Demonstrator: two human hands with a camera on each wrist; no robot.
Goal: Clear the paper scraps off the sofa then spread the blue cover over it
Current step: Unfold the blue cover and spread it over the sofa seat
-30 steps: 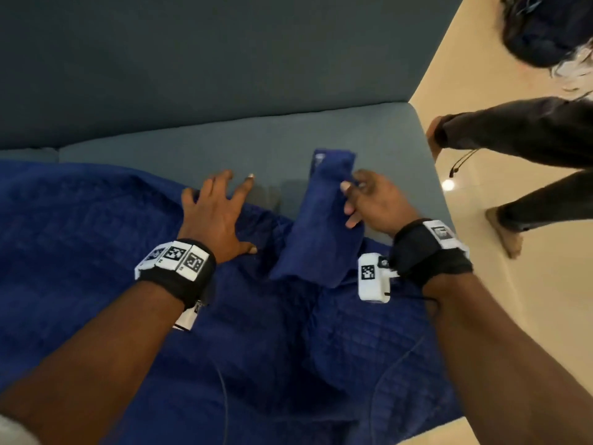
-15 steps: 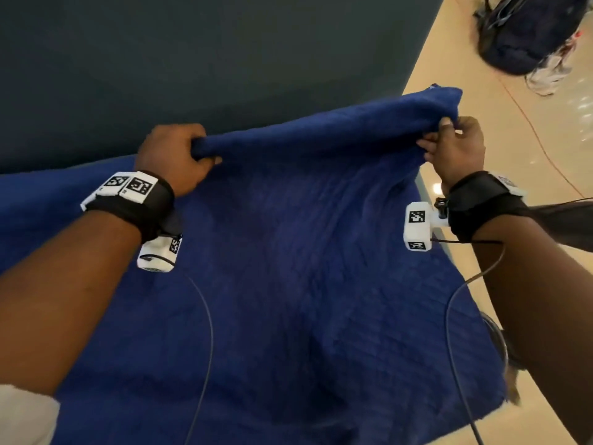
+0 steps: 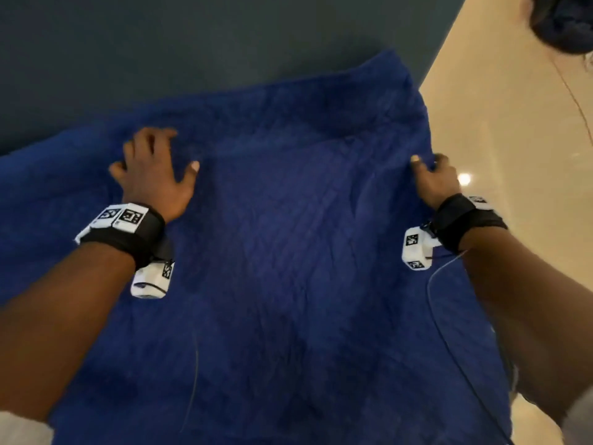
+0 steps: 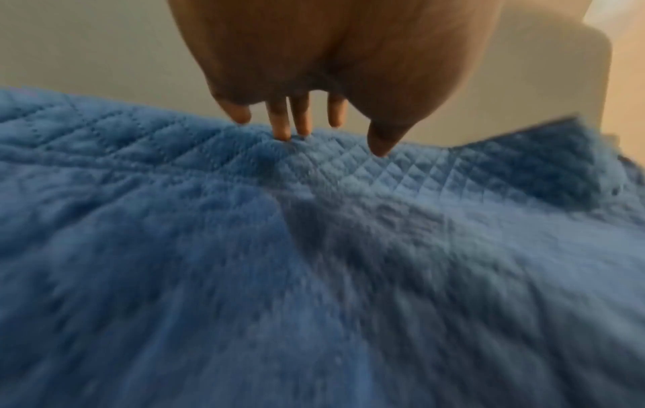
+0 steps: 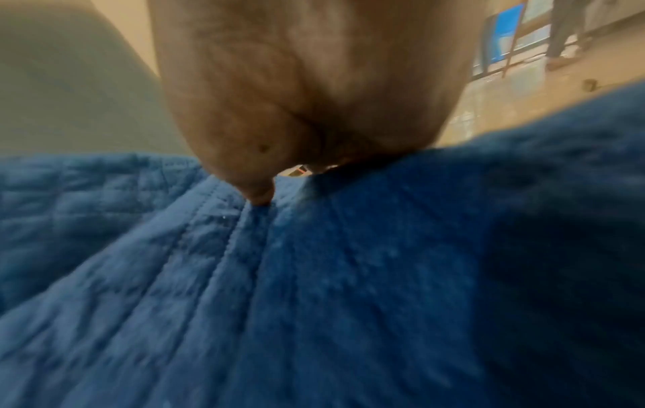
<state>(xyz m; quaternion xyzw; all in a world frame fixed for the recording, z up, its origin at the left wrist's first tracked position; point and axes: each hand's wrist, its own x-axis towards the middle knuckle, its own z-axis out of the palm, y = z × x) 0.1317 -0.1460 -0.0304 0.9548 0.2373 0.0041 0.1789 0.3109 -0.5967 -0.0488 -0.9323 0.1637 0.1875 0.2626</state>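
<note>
two grips meet the blue cover (image 3: 305, 268): the right grip (image 3: 431, 178) is clenched on its right edge, thumb on top, while the left grip (image 3: 154, 175) lies released, fingers spread flat on it. the cover drapes over the sofa (image 3: 224, 43), far edge against the backrest.

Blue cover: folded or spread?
Spread. The blue cover lies open, no fold showing; left hand flat on it, right hand grips its edge.

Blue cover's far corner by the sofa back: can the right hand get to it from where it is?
Probably yes. The right hand grips the blue cover at its right edge, and the far corner lies further along that edge with nothing between.
</note>
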